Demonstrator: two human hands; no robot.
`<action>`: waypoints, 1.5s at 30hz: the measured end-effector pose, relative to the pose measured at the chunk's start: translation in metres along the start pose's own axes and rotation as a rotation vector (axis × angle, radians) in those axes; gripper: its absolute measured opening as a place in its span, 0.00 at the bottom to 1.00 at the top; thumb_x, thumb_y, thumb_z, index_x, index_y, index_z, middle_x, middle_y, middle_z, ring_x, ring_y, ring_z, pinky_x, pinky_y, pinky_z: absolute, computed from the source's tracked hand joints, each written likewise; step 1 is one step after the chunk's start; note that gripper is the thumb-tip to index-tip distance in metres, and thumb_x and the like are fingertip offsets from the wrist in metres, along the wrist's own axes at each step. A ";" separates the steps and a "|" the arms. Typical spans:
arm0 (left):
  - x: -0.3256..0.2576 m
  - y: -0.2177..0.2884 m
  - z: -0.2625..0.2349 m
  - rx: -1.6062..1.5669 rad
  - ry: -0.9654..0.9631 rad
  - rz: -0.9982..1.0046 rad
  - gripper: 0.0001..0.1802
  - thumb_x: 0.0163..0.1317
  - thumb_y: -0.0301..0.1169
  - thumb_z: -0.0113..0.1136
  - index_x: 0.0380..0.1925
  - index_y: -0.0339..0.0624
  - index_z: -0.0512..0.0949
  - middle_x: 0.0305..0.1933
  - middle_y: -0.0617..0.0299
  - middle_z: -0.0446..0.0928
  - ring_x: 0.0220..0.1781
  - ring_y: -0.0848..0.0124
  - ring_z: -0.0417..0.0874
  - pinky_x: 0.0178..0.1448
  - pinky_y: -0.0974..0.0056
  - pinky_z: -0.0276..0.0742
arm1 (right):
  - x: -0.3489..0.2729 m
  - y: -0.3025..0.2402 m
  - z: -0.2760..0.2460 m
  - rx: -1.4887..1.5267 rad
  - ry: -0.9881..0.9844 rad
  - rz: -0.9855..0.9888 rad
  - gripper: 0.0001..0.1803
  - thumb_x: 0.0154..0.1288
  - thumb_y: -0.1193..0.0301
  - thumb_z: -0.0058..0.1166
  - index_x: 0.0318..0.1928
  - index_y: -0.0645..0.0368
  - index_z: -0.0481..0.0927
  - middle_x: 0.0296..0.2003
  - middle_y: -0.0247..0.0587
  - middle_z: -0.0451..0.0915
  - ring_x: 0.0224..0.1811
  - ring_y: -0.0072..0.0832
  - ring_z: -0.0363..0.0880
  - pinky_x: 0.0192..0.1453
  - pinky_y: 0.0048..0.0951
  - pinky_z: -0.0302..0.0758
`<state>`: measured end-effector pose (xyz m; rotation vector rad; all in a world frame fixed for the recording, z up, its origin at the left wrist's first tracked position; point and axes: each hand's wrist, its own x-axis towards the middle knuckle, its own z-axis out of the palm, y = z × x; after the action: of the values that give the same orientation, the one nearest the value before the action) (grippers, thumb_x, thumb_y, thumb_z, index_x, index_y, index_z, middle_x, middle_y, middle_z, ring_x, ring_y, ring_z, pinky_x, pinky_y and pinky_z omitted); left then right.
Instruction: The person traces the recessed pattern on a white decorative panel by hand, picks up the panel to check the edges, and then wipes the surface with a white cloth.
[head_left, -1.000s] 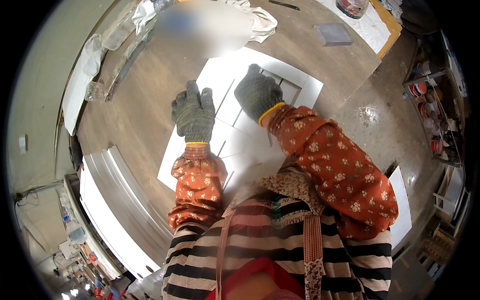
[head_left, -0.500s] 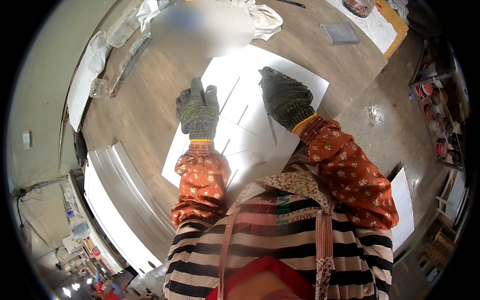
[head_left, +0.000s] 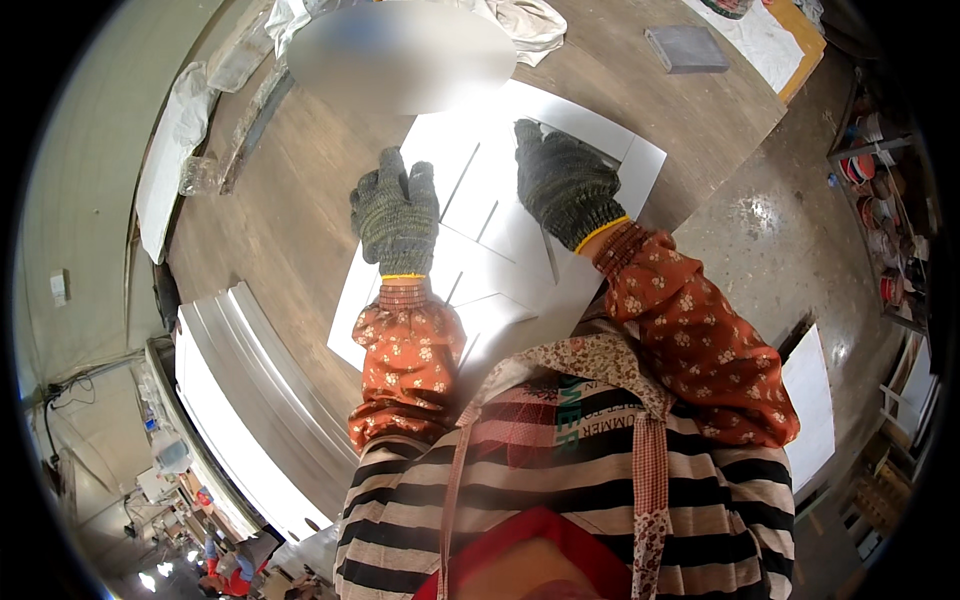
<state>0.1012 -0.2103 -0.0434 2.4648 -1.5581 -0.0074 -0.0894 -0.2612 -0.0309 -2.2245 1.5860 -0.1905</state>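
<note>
A white panel with several thin dark slits and raised or cut angular lines lies tilted on the brown table before me. My left hand, in a dark grey-green knit glove, rests on the panel's left edge with its fingers stretched out. My right hand, gloved alike, is over the panel's right half. Its fingers are bent and pressed together, and what they hold, if anything, is hidden beneath the glove. Dark lines on the panel show just beyond and below this hand.
Long white and grey moulded strips lie at the left. A grey folded pad sits at the far right of the table. Plastic-wrapped pieces line the far left edge. A rack with reels stands at the right.
My right hand has shifted slightly up and left across the panel, and its fingers have turned. The dark line beyond it shows more now. My left hand stays on the panel.
</note>
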 end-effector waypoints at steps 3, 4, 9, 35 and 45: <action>-0.002 -0.001 0.002 -0.016 0.055 0.034 0.28 0.64 0.54 0.50 0.58 0.50 0.71 0.41 0.56 0.77 0.48 0.55 0.75 0.52 0.46 0.72 | 0.011 0.014 0.024 0.010 0.239 -0.184 0.14 0.64 0.69 0.47 0.48 0.60 0.72 0.35 0.50 0.82 0.32 0.42 0.84 0.31 0.45 0.80; -0.002 -0.004 0.003 -0.020 0.086 0.058 0.28 0.65 0.54 0.50 0.58 0.50 0.71 0.41 0.56 0.77 0.48 0.55 0.75 0.52 0.46 0.72 | 0.013 0.011 0.022 0.031 0.364 -0.275 0.11 0.62 0.71 0.49 0.44 0.62 0.74 0.34 0.49 0.82 0.28 0.40 0.84 0.26 0.44 0.79; -0.001 -0.004 0.004 -0.011 0.085 0.056 0.28 0.65 0.55 0.49 0.57 0.50 0.71 0.40 0.56 0.77 0.48 0.55 0.75 0.52 0.46 0.72 | -0.001 -0.007 0.002 -0.057 0.145 -0.058 0.14 0.63 0.70 0.48 0.46 0.65 0.73 0.34 0.48 0.82 0.29 0.41 0.85 0.26 0.46 0.80; -0.002 -0.003 0.004 -0.037 0.041 0.007 0.28 0.65 0.54 0.49 0.56 0.50 0.72 0.45 0.55 0.76 0.51 0.54 0.74 0.56 0.45 0.69 | 0.002 -0.003 -0.003 -0.004 0.064 -0.082 0.19 0.68 0.67 0.44 0.55 0.66 0.70 0.39 0.57 0.82 0.40 0.45 0.84 0.45 0.48 0.79; 0.000 0.000 0.000 -0.006 -0.017 -0.001 0.31 0.65 0.55 0.49 0.61 0.49 0.70 0.48 0.54 0.75 0.53 0.54 0.74 0.57 0.46 0.70 | -0.003 0.010 -0.001 -0.019 0.092 -0.068 0.24 0.73 0.59 0.42 0.62 0.57 0.68 0.35 0.55 0.83 0.37 0.47 0.83 0.40 0.51 0.78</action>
<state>0.1016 -0.2106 -0.0436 2.4667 -1.5617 -0.0337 -0.0998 -0.2611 -0.0331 -2.3165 1.5660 -0.3016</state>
